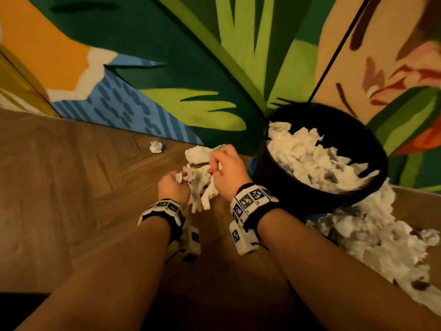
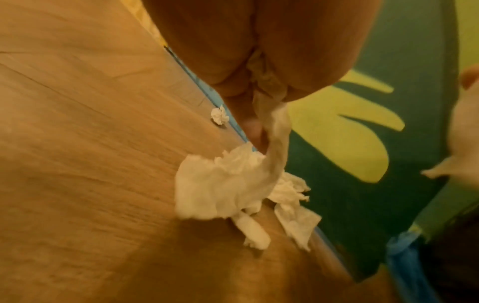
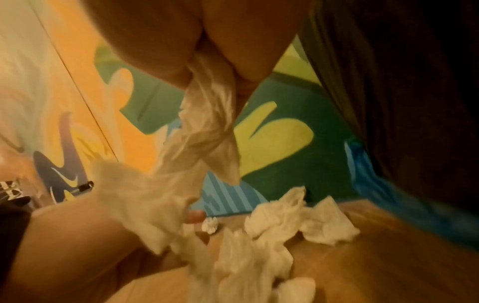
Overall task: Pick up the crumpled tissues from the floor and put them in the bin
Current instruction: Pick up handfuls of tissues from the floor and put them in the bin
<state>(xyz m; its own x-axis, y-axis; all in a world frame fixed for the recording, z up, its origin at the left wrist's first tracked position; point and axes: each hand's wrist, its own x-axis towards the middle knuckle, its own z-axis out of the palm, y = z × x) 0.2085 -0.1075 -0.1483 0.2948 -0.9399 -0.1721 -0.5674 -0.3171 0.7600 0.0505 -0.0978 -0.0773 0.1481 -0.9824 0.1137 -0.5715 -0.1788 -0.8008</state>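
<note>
My left hand (image 1: 175, 181) grips a bunch of white crumpled tissues (image 1: 200, 187) just above the wood floor; in the left wrist view the tissue (image 2: 233, 184) hangs from the curled fingers. My right hand (image 1: 224, 168) pinches more tissue (image 3: 207, 127), which trails down from its fingers. More tissues (image 1: 202, 152) lie on the floor behind the hands. A small crumpled ball (image 1: 156, 146) sits alone near the wall. The black round bin (image 1: 372, 187) stands right of my hands, piled high with tissues (image 1: 315, 161).
A painted wall (image 1: 191, 68) with leaf shapes runs close behind the tissues and the bin. A heap of tissues (image 1: 372, 237) lies in a cardboard box (image 1: 424, 211) at the right, beside the bin. Herringbone wood floor (image 1: 71, 187) stretches to the left.
</note>
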